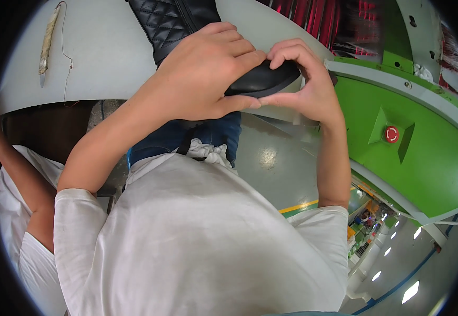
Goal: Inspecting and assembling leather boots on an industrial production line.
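1. My left hand (208, 73) wraps over the black quilted boot (179, 21) at twelve o'clock, fingers closed on its toe to steady it.
2. My right hand (305, 87) pinches the sole edge (263, 81) between thumb and curled fingers.
3. The green machine (423, 158) crowds three o'clock; the grey table (108, 52) lies open toward ten o'clock.

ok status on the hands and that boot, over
Left hand gripping black quilted boot at the foot. Right hand pinching its toe. Green machine close on the right, not touching.
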{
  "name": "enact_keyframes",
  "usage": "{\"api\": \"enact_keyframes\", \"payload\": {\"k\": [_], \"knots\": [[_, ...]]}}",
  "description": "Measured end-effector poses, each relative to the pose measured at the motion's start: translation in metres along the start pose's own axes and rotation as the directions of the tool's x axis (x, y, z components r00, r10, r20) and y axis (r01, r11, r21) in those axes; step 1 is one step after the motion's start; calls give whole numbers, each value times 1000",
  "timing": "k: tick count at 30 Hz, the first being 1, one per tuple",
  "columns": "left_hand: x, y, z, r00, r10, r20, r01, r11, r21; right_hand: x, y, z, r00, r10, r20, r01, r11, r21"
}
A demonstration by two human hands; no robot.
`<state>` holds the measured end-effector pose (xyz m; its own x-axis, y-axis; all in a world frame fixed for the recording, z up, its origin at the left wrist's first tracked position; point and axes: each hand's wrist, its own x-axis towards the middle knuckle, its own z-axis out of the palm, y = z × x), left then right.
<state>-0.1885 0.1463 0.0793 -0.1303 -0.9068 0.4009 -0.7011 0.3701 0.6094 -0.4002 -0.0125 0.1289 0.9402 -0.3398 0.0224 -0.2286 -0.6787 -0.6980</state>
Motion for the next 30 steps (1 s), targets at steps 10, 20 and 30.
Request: {"api": "enact_keyframes", "payload": {"k": [10, 20, 30], "knots": [[1, 0, -5, 1000, 16, -13, -16, 1000, -4, 1, 44, 13, 998, -1, 63, -29, 881, 472], [-11, 9, -8, 926, 160, -341, -187, 981, -49, 4, -71, 4, 892, -251, -375, 296, 953, 66], [-129, 28, -5, 671, -432, -603, 273, 899, -341, -3, -71, 34, 914, -222, -339, 261, 962, 76]]}}
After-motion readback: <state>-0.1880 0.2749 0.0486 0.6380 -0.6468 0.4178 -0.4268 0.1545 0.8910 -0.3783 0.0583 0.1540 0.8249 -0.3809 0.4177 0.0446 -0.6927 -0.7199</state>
